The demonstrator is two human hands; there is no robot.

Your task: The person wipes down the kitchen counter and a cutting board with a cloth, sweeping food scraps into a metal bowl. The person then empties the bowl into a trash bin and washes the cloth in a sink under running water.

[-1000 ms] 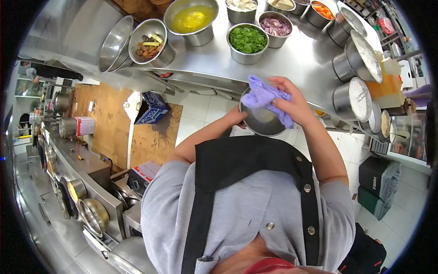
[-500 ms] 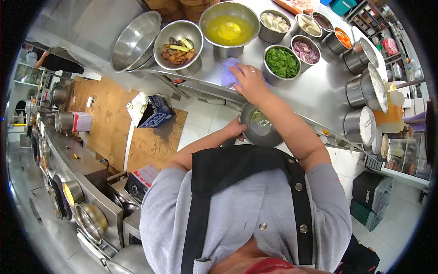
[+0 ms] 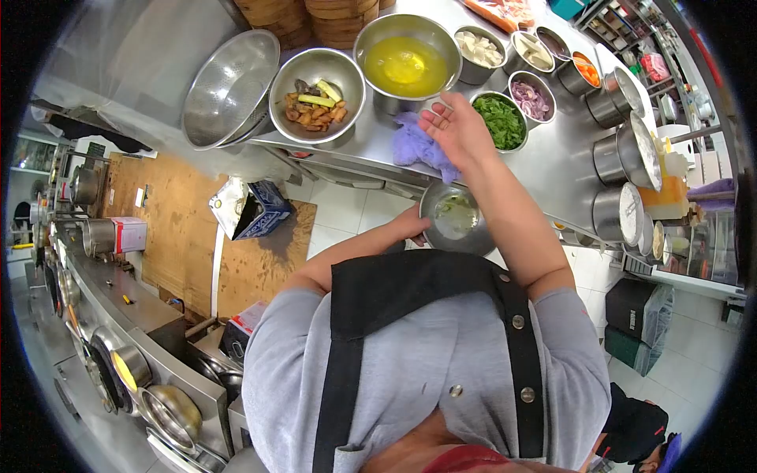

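Note:
My left hand (image 3: 412, 223) is closed at the near-left side of a grey metal pan (image 3: 473, 235), held low by the counter edge; its fingers are partly hidden. Some pale liquid with greenish bits lies in the bottom of the pan. My right hand (image 3: 459, 130) is raised over the counter with its fingers loosely apart and nothing in it. Just left of it a crumpled purple cloth (image 3: 422, 148) lies at the counter's edge. Beyond the fingertips stands a pot of yellow liquid (image 3: 406, 67), and chopped green herbs (image 3: 501, 122) fill a metal container to the right.
On the steel counter (image 3: 552, 162) a bowl of browned pieces (image 3: 315, 110) stands beside a perforated colander (image 3: 229, 91). Containers of sliced red onion (image 3: 530, 101) and orange pieces (image 3: 587, 71) stand further right. A cut-open box (image 3: 248, 209) sits on the floor. Another person (image 3: 635, 430) is at lower right.
My right hand has let go of the purple cloth and lifted, turning its palm. The cloth stays on the counter, more spread out. My left hand still has the pan; the view has shifted slightly.

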